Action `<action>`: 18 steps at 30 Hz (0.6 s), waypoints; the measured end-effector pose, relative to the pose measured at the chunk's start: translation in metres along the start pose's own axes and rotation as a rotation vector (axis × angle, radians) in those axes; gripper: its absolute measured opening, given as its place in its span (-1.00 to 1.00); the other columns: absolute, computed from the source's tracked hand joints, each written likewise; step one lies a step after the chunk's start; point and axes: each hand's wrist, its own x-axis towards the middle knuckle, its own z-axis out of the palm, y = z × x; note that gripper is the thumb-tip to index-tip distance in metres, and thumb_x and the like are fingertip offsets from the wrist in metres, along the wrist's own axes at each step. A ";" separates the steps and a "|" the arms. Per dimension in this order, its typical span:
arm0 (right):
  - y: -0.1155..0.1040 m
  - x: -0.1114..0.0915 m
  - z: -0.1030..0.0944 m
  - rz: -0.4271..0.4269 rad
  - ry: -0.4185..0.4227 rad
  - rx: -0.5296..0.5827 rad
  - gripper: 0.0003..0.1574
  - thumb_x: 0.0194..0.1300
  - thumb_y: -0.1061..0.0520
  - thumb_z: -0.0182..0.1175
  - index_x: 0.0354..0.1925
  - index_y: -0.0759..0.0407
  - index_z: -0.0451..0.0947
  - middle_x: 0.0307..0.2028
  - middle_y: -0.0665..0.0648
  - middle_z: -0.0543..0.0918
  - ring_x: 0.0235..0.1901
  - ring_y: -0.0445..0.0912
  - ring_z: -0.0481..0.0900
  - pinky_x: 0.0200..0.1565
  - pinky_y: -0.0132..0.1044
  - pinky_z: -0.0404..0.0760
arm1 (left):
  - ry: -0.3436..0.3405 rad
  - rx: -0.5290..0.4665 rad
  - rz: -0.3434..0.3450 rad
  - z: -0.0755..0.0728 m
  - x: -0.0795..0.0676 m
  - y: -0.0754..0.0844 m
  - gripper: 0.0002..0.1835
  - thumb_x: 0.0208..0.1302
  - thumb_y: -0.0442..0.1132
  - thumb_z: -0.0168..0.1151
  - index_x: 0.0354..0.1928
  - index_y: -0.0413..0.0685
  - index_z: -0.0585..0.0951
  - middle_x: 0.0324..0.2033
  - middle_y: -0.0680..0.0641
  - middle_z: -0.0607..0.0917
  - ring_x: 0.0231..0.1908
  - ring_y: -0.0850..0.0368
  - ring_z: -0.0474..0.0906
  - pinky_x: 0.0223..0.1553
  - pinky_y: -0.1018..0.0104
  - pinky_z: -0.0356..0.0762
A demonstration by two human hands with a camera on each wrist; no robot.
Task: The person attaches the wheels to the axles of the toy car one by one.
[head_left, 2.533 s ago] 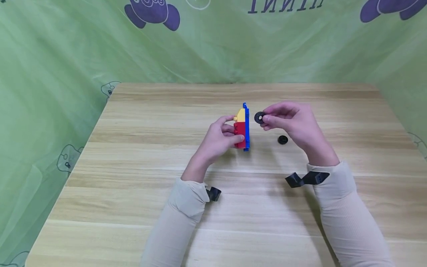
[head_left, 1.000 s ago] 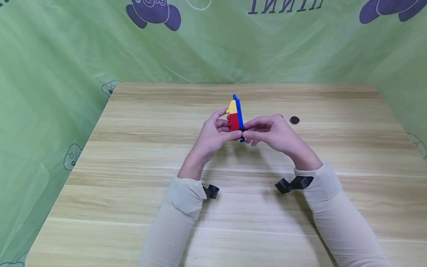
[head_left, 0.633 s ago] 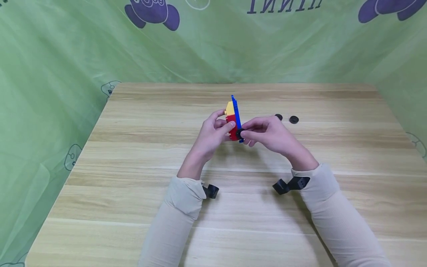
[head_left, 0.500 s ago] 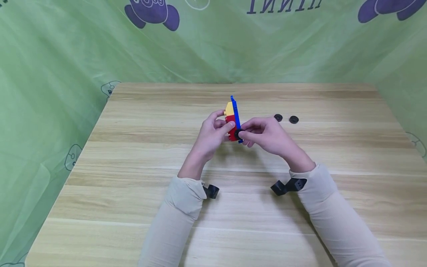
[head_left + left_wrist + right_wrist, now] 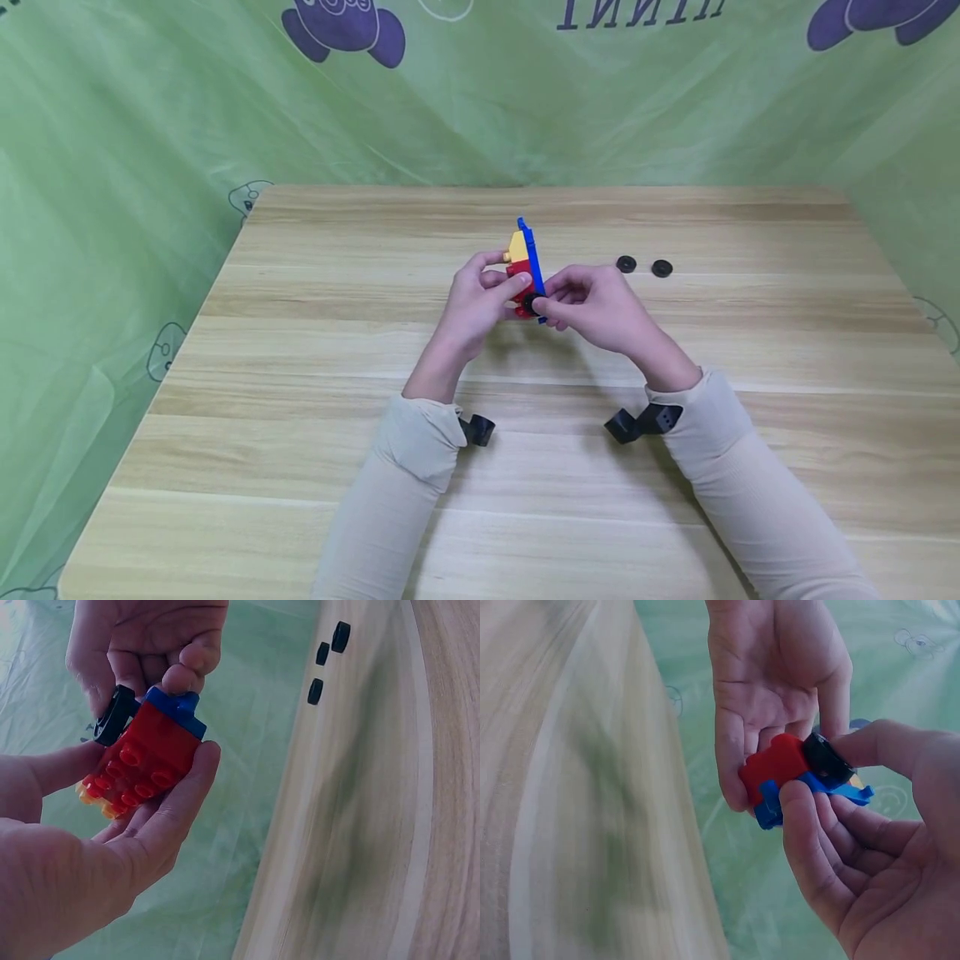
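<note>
I see the left hand (image 5: 472, 304) gripping the block model (image 5: 161, 742), the right hand (image 5: 603, 308) holding a black wheel (image 5: 115, 716) at its side; loose wheels (image 5: 662, 268) lie beyond that grip.

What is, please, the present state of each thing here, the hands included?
Block toy: joined together, held above the table
Held wheel: at the block toy's side; whether fixed, unclear
Left hand: grips the block toy
Right hand: pinches the held wheel
Loose wheels: lying on the table, three in left wrist view
</note>
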 end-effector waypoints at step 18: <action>-0.006 -0.005 0.002 -0.079 0.076 0.019 -0.81 0.27 0.29 0.34 -0.14 0.36 0.66 -0.31 0.30 0.77 -0.44 0.02 0.74 -0.39 -0.34 0.73 | 0.028 -0.048 0.006 -0.001 0.001 0.000 -0.50 0.41 -0.37 0.23 0.33 -0.22 0.36 -0.01 -0.32 0.66 -0.11 -0.06 0.70 -0.07 -0.05 0.72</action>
